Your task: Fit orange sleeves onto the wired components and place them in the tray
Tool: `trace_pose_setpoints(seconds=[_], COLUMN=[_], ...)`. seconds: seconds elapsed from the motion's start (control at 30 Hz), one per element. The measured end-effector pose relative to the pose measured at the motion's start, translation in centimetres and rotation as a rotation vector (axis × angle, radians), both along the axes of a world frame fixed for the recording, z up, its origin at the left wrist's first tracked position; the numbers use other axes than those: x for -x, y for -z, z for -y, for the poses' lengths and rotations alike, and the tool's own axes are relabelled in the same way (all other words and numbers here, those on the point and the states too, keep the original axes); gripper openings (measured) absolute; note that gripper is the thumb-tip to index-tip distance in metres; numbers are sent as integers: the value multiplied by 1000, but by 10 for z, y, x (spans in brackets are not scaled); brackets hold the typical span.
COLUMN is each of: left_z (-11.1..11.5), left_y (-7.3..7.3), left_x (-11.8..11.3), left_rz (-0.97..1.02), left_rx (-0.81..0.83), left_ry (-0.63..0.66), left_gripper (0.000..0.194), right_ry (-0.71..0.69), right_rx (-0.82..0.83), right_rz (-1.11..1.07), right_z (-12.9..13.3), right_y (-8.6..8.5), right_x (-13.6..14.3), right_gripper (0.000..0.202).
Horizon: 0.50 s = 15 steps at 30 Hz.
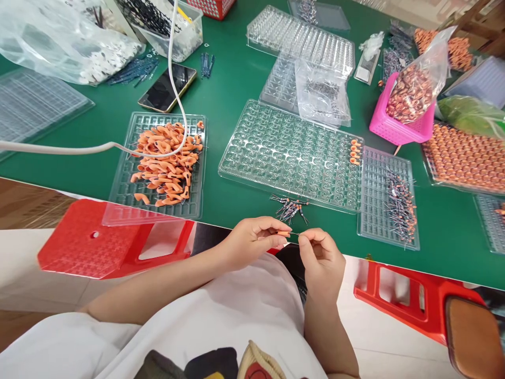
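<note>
My left hand [256,237] pinches a small orange piece [283,233] at the table's front edge. Close on its right, my right hand [321,258] pinches a thin wire [295,233] that meets the orange piece's right end. Just beyond my hands lies a small pile of wired parts [291,209] on the green table [221,210]. Behind that pile sits a clear moulded tray [292,152] with several orange pieces [355,151] in its right column. Many curved orange pieces [168,163] are heaped on another clear tray [118,192] to the left.
A white cable [79,150] crosses above the left tray. A phone [168,88] lies behind it. To the right are a tray of wired parts [373,210] and a pink basket [400,129] holding a bag. Red stools [90,239] stand below the table edge.
</note>
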<state>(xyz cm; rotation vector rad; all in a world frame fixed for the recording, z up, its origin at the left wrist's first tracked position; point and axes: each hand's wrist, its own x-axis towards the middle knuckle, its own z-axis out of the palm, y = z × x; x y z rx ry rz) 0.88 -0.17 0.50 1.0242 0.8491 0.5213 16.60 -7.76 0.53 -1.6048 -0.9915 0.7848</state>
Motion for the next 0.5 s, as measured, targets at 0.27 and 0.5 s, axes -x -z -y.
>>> trace_pose_setpoints(seconds=[0.27, 0.5], left_z=[-3, -10], left_y=[-7, -12], left_x=[5, 9], left_rz=[-119, -216], left_rx=[-97, -311], left_ry=[71, 146], left_gripper=[19, 14], right_ry=[-181, -328], right_rx=[-75, -81], right_rz=[290, 427], right_z=[-4, -4], right_y=[-12, -17], right_x=[-3, -18], right_gripper=[8, 9])
